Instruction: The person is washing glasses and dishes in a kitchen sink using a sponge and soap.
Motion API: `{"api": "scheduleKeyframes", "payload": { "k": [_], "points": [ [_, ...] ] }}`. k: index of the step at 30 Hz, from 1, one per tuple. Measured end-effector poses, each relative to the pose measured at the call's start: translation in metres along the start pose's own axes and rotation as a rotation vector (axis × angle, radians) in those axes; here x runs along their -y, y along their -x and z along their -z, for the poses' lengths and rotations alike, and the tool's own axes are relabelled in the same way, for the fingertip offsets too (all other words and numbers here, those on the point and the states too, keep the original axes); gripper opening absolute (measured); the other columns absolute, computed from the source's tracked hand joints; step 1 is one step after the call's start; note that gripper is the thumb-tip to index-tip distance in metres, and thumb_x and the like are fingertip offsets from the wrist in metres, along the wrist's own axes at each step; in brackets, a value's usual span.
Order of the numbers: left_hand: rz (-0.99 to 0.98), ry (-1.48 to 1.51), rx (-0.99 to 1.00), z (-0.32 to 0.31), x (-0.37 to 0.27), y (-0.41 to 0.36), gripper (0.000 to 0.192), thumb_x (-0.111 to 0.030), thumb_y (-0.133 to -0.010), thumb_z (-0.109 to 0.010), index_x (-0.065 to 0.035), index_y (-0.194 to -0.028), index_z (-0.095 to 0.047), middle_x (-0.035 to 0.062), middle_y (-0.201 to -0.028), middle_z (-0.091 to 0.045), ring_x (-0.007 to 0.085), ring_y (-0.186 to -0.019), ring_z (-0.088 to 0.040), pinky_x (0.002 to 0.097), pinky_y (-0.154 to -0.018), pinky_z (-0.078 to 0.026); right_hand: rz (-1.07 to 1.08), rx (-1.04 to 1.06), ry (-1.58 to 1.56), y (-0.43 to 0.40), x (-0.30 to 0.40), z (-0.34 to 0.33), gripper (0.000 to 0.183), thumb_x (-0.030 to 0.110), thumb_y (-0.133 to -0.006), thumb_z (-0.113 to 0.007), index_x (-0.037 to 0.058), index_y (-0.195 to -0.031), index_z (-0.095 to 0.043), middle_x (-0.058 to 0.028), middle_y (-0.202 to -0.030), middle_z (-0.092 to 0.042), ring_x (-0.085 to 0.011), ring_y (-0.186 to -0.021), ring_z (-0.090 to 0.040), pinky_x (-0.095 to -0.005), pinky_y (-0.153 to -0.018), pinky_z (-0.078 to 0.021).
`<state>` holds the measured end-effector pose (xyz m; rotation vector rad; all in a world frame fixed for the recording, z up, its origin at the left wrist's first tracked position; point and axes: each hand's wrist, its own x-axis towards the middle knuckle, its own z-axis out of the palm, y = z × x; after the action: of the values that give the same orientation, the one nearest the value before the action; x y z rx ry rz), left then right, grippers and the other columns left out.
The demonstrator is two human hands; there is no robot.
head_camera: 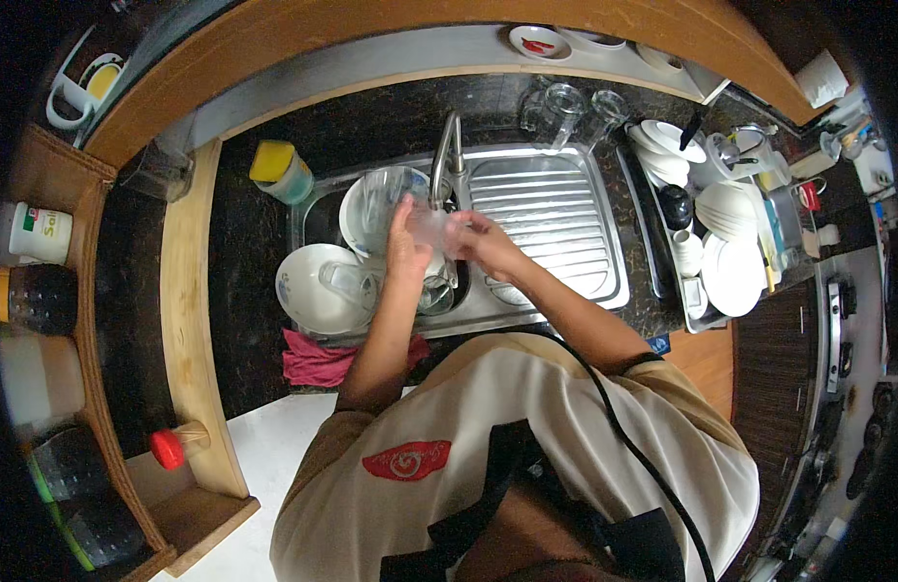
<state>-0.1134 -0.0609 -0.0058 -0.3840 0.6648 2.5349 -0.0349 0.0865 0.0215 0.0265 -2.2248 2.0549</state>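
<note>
Below the metal faucet (447, 153), a blurred, translucent small container (430, 224) is held between both hands. My left hand (409, 244) is on its left side, and my right hand (480, 241) grips its right end. Under and around the hands, the steel sink holds a large white bowl (361, 211) with clear ware in it and some glassware (438, 295). Another white bowl (303, 291) with a clear glass (347, 282) inside rests at the sink's front left. Whether water is running cannot be told.
Right of the basin lies a ribbed steel drainboard (540, 218), with glass mugs (565, 109) behind it. A rack of white dishes (732, 273) stands further right. A yellow sponge (270, 161) tops a tub at left. A red cloth (314, 358) lies on the front edge.
</note>
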Motion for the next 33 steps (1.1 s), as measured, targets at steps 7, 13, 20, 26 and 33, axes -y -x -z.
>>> {"api": "scheduleKeyframes", "payload": {
  "k": [7, 13, 20, 26, 33],
  "points": [
    [-0.222, -0.047, 0.153, 0.0, -0.017, 0.007, 0.034, -0.02, -0.089, -0.069, -0.009, -0.118, -0.056, 0.0094, -0.112, -0.064, 0.027, -0.097, -0.063, 0.0428, -0.088, -0.051, -0.847, 0.254, -1.012, -0.04, -0.01, -0.013, 0.045, 0.045, -0.107, -0.03, 0.0106, -0.125, -0.053, -0.0112, -0.095, -0.067, -0.0176, -0.058, -0.064, -0.0224, -0.045, -0.0552],
    [-0.25, -0.374, -0.091, 0.007, 0.006, 0.023, 0.068, -0.003, -0.08, -0.078, 0.001, -0.136, -0.041, 0.0118, -0.114, -0.061, 0.0225, -0.096, -0.063, 0.0366, -0.083, -0.053, -0.757, 0.148, -0.766, -0.008, -0.017, -0.001, 0.036, 0.036, -0.106, -0.036, 0.0086, -0.119, -0.054, -0.007, -0.093, -0.063, -0.0162, -0.064, -0.057, -0.0258, -0.049, -0.0485],
    [-0.334, -0.922, -0.013, 0.001, 0.033, 0.023, 0.05, -0.009, -0.078, -0.081, 0.002, -0.118, -0.053, 0.0067, -0.107, -0.061, 0.0136, -0.099, -0.061, 0.0298, -0.088, -0.05, -0.788, 0.122, -0.957, 0.019, -0.025, 0.02, 0.035, 0.031, -0.106, -0.038, 0.0052, -0.124, -0.054, -0.0102, -0.103, -0.065, -0.0231, -0.084, -0.065, -0.0348, -0.076, -0.0586],
    [-0.064, -0.286, 0.084, 0.007, 0.0, 0.018, 0.026, -0.02, -0.091, -0.063, -0.0022, -0.11, -0.059, 0.0102, -0.11, -0.065, 0.0224, -0.102, -0.063, 0.0369, -0.092, -0.051, -0.769, 0.094, -0.892, 0.021, -0.034, 0.037, 0.038, 0.034, -0.107, -0.039, 0.0037, -0.126, -0.053, -0.0108, -0.103, -0.065, -0.0227, -0.082, -0.065, -0.033, -0.075, -0.0591],
    [0.214, -0.214, 0.188, 0.059, 0.016, -0.003, 0.037, -0.016, -0.089, -0.06, -0.0015, -0.123, -0.056, 0.0181, -0.111, -0.067, 0.0342, -0.103, -0.065, 0.0484, -0.096, -0.05, -0.512, -0.022, -0.224, 0.03, 0.037, 0.032, 0.041, 0.035, -0.099, -0.06, -0.0015, -0.116, -0.057, -0.0083, -0.094, -0.064, -0.016, -0.076, -0.065, -0.0298, -0.065, -0.0555]
  ]
}}
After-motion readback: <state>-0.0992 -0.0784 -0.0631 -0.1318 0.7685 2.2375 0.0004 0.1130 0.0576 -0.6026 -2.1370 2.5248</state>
